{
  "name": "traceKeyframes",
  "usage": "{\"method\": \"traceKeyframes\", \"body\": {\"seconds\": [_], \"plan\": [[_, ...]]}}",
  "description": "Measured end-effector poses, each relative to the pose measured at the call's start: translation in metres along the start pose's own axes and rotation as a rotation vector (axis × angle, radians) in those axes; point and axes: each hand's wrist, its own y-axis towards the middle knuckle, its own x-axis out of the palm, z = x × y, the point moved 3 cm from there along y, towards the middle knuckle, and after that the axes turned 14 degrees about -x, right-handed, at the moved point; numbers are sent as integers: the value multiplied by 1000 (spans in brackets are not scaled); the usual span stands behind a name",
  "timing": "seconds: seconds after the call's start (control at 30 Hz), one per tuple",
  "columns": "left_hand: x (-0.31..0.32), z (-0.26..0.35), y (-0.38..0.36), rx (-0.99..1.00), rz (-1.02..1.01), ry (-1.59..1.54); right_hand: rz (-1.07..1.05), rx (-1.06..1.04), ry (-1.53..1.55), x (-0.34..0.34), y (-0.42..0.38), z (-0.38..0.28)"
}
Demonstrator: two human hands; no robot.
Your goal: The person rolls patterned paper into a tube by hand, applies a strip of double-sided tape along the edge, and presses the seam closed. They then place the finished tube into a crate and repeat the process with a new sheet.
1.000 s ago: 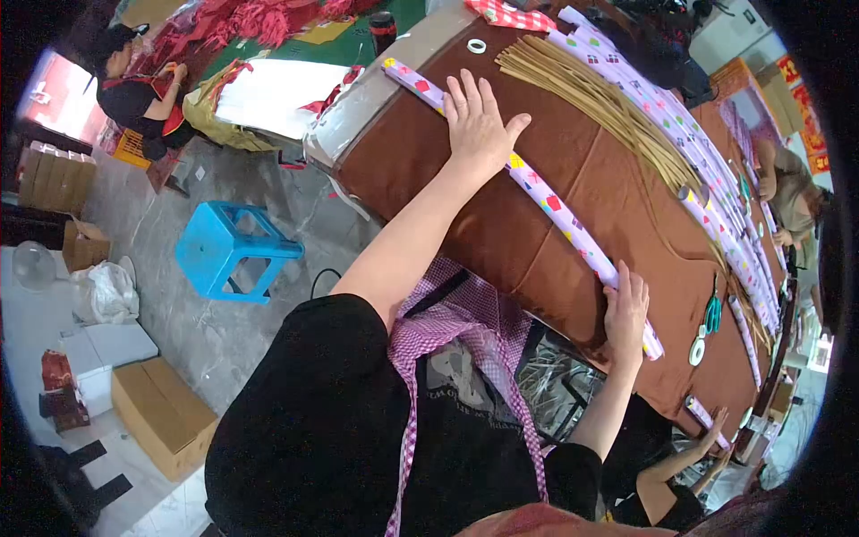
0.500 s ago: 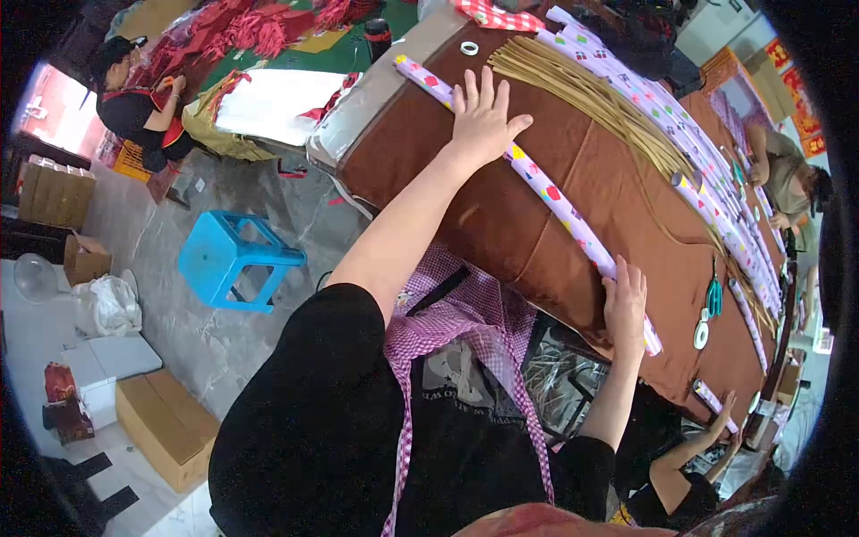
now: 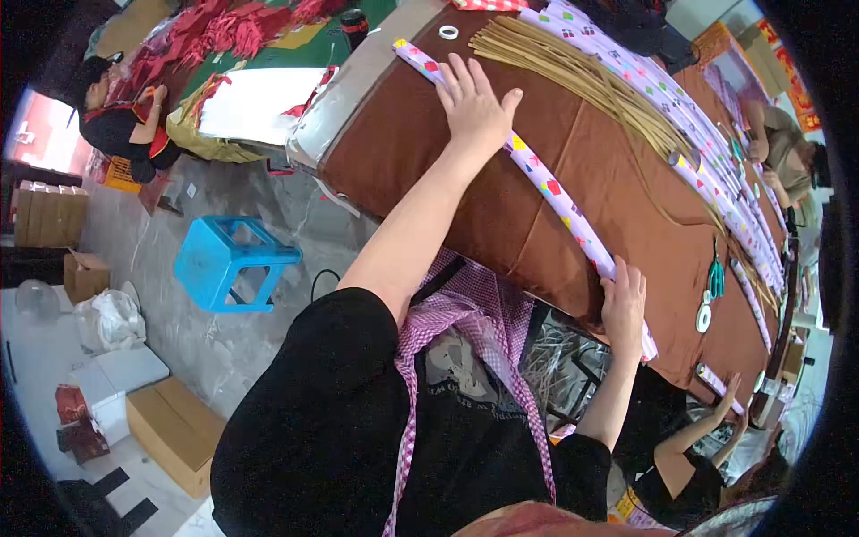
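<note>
A long thin roll of white-lilac patterned paper [image 3: 557, 197] lies slantwise on the brown-covered table [image 3: 501, 210]. My left hand [image 3: 479, 116] rests flat across the upper part of the roll, fingers stretched out and thumb apart; it is open. Near the lower end, my right hand [image 3: 624, 304] lies over the roll, fingers slightly bent on top and thumb to the left; it looks open, pressing rather than gripping. Its palm hides part of the roll. A ring of white tape [image 3: 448, 32] lies beyond the roll's upper end.
Brown flat strips [image 3: 582, 85] and more patterned rolls [image 3: 707, 188] lie along the far side. Green-handled scissors [image 3: 716, 277] and another tape ring [image 3: 704, 318] are at right. A blue stool [image 3: 228, 264] and cardboard box [image 3: 177, 434] stand on the floor. Other people work around.
The view has shifted slightly. My left hand's fingers now point more to the left and lie closer together. My right hand stays on the roll's lower part.
</note>
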Motion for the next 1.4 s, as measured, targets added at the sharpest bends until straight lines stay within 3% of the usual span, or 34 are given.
{"method": "traceKeyframes", "body": {"seconds": [0.17,0.3,0.4,0.47,0.67,0.83,0.9,0.97,1.07,1.17,1.3,1.4], "plan": [[-35,-42,14,-27,20,285,-9,42,23,0,0,1],[-60,-80,40,-35,153,290,-10,47,33,-2,1,-3],[-60,-74,54,-109,60,144,-6,47,43,-1,1,-3],[-62,-55,45,-181,-115,108,-14,50,49,-2,0,-3],[-60,-69,48,-124,-171,165,-12,30,63,-1,0,1],[-62,-85,56,-26,-42,194,-1,26,77,-1,0,2],[-62,-85,66,-196,-166,109,-13,48,89,-2,1,1],[-59,-79,64,-226,-113,160,-12,47,91,-2,1,2],[-55,-74,59,-84,22,347,-14,41,86,-2,2,1],[-60,-85,60,-75,-62,254,-15,38,86,-4,2,0],[-56,-101,69,-42,-17,257,-8,32,84,-5,2,0],[-64,-97,84,-222,-200,27,-12,45,97,-5,2,0]]}}
